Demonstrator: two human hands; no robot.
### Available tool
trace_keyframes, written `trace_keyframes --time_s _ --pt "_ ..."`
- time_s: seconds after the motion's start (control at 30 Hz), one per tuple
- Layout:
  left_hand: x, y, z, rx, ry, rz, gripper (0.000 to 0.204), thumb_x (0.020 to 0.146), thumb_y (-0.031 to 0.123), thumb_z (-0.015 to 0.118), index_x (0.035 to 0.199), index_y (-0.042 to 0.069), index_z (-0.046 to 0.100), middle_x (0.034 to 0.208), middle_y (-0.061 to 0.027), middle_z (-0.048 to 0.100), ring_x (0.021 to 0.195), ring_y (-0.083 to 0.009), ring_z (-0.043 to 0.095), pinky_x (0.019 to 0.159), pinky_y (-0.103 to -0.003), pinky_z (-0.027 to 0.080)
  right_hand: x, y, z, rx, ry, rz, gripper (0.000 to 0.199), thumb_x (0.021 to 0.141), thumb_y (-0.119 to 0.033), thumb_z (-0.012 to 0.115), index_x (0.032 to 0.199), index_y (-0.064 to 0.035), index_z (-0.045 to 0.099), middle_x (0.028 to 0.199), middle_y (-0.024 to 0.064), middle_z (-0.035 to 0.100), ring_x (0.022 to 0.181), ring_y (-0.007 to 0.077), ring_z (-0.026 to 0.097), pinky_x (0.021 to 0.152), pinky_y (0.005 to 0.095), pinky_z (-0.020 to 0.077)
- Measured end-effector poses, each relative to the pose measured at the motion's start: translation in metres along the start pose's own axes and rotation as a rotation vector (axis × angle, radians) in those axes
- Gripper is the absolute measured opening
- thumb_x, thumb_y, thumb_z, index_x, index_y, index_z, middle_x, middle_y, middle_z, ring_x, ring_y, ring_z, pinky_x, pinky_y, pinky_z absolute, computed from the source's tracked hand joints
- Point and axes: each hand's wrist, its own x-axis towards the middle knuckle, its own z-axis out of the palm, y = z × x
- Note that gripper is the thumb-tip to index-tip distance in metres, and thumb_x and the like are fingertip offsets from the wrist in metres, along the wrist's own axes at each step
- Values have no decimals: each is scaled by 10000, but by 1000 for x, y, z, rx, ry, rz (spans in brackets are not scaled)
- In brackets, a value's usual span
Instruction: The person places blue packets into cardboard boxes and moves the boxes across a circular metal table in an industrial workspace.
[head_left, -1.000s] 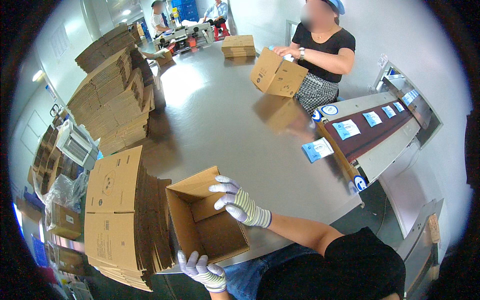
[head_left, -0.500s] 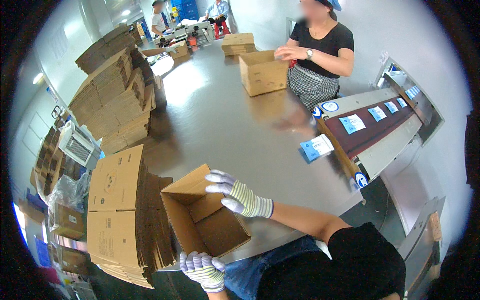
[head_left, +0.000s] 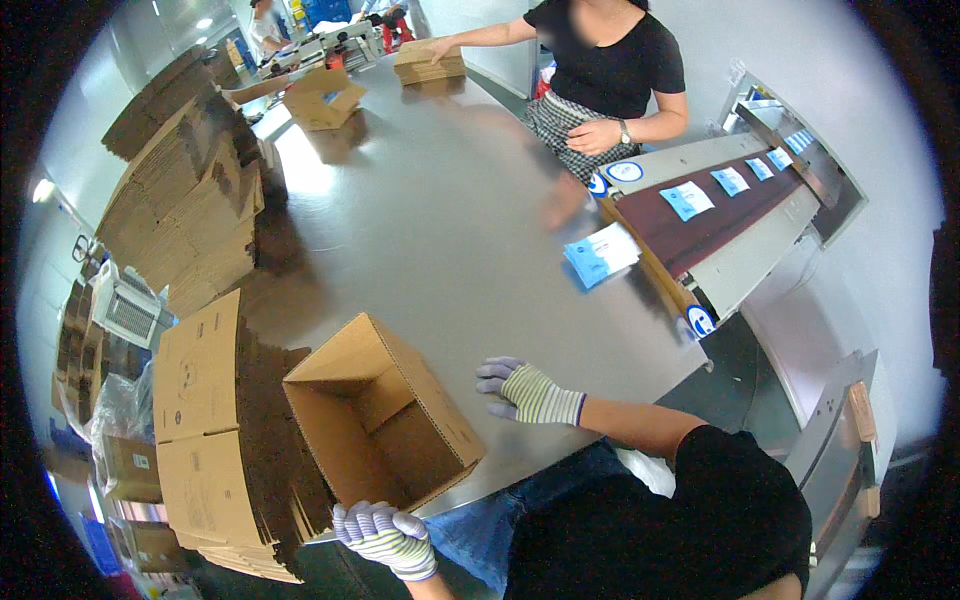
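A steel table (head_left: 420, 230) is spread beneath and beyond the open brown carton (head_left: 438, 410), which is set at its near edge. Beyond and right of the carton, a conveyor (head_left: 715, 226) with a dark red belt is seen. Just left of it, a stack of flattened cartons (head_left: 200, 410) is marked with print too small to be read. The carton's near corner is met by the gloved left hand (head_left: 385, 540), fingers curled; whether it is gripped cannot be told. Right of the carton, the gloved right hand (head_left: 532, 392) is held apart, fingers loosely extended, nothing grasped. Beyond that carton, blue-and-white packets (head_left: 602, 256) are laid, their lettering illegible.
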Motion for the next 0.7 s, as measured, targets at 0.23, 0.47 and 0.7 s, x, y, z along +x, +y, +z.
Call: trace_keyframes --time_s 0.23,0.47,0.7 --pt "-7 -3 5 24 -74 -73 264 817 287 407 612 149 313 626 -58 364 628 -222 408 869 -388 409 16 34 -48 64 -263 198 366 856 -308 617 1130 -65 592 1224 165 563 1076 332 573 938 433 457" --pt "-6 -1 3 25 -79 -26 280 812 290 410 605 148 285 625 -56 336 623 -223 396 872 -387 403 48 103 -158 -387 -366 374 395 914 -372 505 1132 -63 617 1214 169 582 1177 320 512 1013 436 381" --pt "1 5 2 22 -50 -4 261 805 273 407 602 149 301 621 -60 336 621 -229 399 875 -395 405 58 200 -239 -514 -329 555 357 865 -359 597 1031 -48 653 1006 198 660 964 359 623 866 427 485"
